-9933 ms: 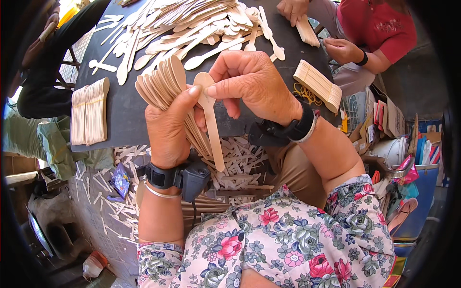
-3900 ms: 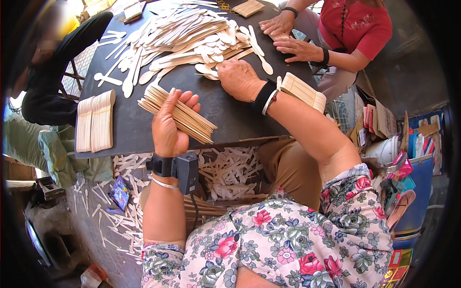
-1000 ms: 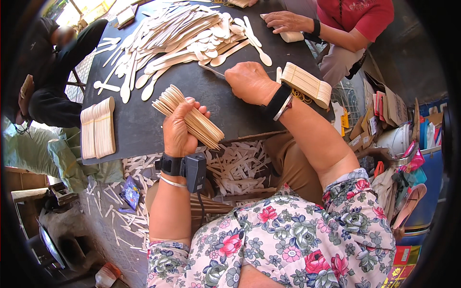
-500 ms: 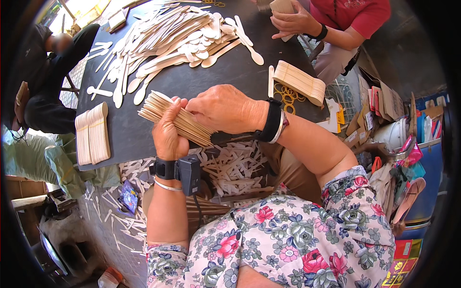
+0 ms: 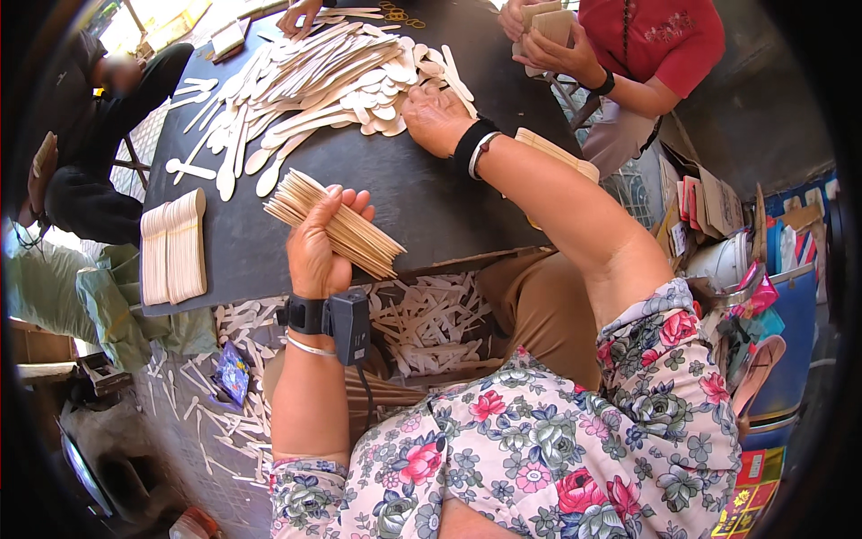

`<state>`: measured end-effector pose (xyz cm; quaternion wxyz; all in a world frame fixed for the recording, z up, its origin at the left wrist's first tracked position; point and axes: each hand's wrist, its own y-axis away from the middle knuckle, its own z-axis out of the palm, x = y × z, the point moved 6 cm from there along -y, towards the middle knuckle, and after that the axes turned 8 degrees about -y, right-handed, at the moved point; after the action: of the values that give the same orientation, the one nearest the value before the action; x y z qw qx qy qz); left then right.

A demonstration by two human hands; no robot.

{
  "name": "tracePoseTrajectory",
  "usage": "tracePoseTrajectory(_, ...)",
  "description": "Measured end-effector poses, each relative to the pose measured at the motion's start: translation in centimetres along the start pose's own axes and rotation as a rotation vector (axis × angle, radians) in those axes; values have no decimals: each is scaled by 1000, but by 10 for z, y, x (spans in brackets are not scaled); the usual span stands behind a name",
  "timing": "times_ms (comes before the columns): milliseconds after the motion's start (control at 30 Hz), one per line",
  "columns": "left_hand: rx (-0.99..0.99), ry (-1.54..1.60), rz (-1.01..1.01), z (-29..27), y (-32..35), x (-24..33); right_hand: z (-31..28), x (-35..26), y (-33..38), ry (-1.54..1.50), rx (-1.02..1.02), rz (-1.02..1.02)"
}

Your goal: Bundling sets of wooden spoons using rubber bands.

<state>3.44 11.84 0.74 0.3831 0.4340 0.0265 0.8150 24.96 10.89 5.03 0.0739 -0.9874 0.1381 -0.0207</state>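
My left hand (image 5: pixel 319 247) is closed around a thick bundle of thin wooden spoons (image 5: pixel 310 211) held edge-on above the near part of the dark table. My right hand (image 5: pixel 437 117) is at the right edge of a big loose pile of wooden spoons (image 5: pixel 314 67), knuckles up and fingers curled. What lies under those fingers is hidden. Two stacks of wooden spoons (image 5: pixel 172 250) lie side by side at the table's left edge. Another stack (image 5: pixel 555 153) sits at the right, partly covered by my right forearm.
Across the black table (image 5: pixel 377 193), a person in a red top holds stacks of wooden pieces (image 5: pixel 548 27). Another person's hand (image 5: pixel 299 16) touches the pile's far side. Rubber bands (image 5: pixel 401 15) lie at the far edge. Loose spoons (image 5: pixel 431 323) cover the area below the table.
My right hand has left the bundle and moved up and away to the pile's right edge. The left hand keeps the bundle nearly in place. Another hand has appeared at the pile's far side.
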Motion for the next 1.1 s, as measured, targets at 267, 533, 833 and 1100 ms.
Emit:
tracePoseTrajectory(267,-22,-25,8,-1,0,3,-11,-34,43,115,-66,-177)
tracePoseTrajectory(533,1,-15,35,-4,0,6,-36,-27,60,-241,53,-221)
tracePoseTrajectory(833,2,-73,8,-2,-1,4,-17,5,37,-128,-33,-143)
tracePoseTrajectory(1100,0,-72,18,-5,0,7,-11,-22,39,116,-116,-343)
